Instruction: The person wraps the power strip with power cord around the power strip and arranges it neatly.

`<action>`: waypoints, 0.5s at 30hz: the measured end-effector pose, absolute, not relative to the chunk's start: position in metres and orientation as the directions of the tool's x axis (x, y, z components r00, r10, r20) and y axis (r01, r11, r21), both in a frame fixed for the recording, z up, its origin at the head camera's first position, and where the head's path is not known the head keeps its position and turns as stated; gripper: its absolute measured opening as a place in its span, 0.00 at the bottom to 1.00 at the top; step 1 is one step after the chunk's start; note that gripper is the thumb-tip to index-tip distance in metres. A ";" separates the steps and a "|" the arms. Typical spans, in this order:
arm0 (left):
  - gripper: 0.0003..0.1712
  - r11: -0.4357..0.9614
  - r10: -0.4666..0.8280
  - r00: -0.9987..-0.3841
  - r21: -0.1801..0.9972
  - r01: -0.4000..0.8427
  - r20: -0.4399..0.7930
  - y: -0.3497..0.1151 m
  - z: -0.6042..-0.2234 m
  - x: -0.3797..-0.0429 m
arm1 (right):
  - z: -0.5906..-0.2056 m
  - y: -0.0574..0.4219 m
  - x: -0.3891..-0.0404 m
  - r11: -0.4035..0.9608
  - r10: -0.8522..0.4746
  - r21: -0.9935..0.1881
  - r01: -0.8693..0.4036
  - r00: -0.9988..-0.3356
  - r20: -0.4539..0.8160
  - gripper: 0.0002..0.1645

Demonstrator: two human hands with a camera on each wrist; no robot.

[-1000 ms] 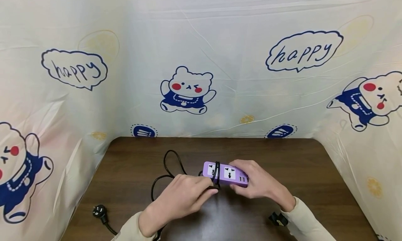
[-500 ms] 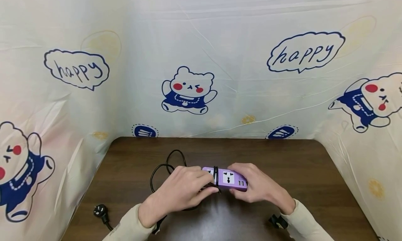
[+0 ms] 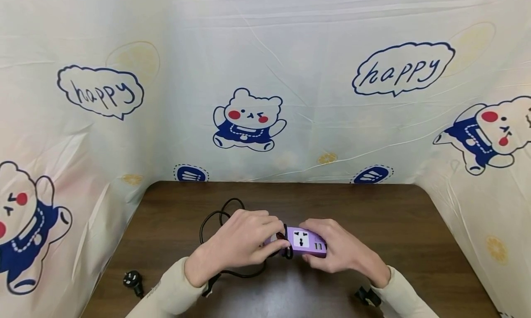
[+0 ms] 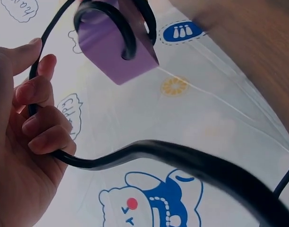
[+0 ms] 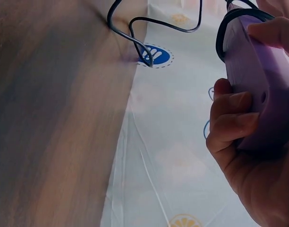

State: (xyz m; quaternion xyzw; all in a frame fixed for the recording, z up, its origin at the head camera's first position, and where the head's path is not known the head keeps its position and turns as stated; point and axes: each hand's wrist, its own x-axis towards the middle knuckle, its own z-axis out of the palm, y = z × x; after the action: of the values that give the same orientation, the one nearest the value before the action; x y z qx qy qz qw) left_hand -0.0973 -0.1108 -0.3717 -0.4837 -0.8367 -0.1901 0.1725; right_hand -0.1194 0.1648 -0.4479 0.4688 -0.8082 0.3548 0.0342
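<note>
A purple power strip (image 3: 307, 241) with white sockets and USB ports is held by its right end in my right hand (image 3: 342, 246). The right wrist view shows the fingers (image 5: 229, 116) curled round the strip's body (image 5: 260, 80). Black cord is wound round the strip near its left part. My left hand (image 3: 244, 239) grips the black power cord (image 3: 244, 275) beside the strip's left end. In the left wrist view, the cord (image 4: 144, 149) runs through the curled fingers (image 4: 50, 137). The left hand hides the left socket in the head view.
The cord's black plug (image 3: 133, 279) lies on the brown wooden table (image 3: 174, 198) at the front left. A loop of cord (image 3: 207, 221) spreads behind the left hand. A dark strap piece (image 3: 367, 296) sits at the right wrist. Printed cloth (image 3: 311, 124) hangs round the table.
The left hand has moved up and over the strip's left end, bringing the cord with it. The strip has shifted slightly toward the person. The right hand keeps its hold.
</note>
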 end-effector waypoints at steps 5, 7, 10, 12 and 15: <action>0.13 0.442 0.747 -0.476 0.188 0.877 0.465 -0.112 -0.371 -0.105 | -0.445 0.164 -0.117 0.294 -0.737 -0.558 -0.776 -0.556 0.385 0.28; 0.13 0.435 0.748 -0.479 0.206 0.876 0.459 -0.112 -0.373 -0.108 | -0.445 0.164 -0.116 0.286 -0.740 -0.560 -0.777 -0.551 0.386 0.28; 0.14 0.433 0.748 -0.497 0.245 0.868 0.440 -0.112 -0.375 -0.115 | -0.444 0.163 -0.115 0.277 -0.743 -0.555 -0.784 -0.541 0.394 0.29; 0.14 0.436 0.747 -0.515 0.275 0.857 0.421 -0.112 -0.377 -0.119 | -0.444 0.163 -0.114 0.272 -0.743 -0.551 -0.789 -0.536 0.401 0.29; 0.14 0.429 0.752 -0.530 0.319 0.845 0.392 -0.111 -0.379 -0.124 | -0.444 0.163 -0.113 0.260 -0.747 -0.546 -0.797 -0.524 0.410 0.30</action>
State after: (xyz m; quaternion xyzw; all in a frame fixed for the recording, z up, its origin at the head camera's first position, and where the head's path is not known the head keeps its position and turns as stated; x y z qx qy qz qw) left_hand -0.1241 -0.1108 -0.3795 -0.4753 -0.8400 -0.2437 0.0955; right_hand -0.1128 0.1628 -0.4435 0.4866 -0.7929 0.3652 0.0344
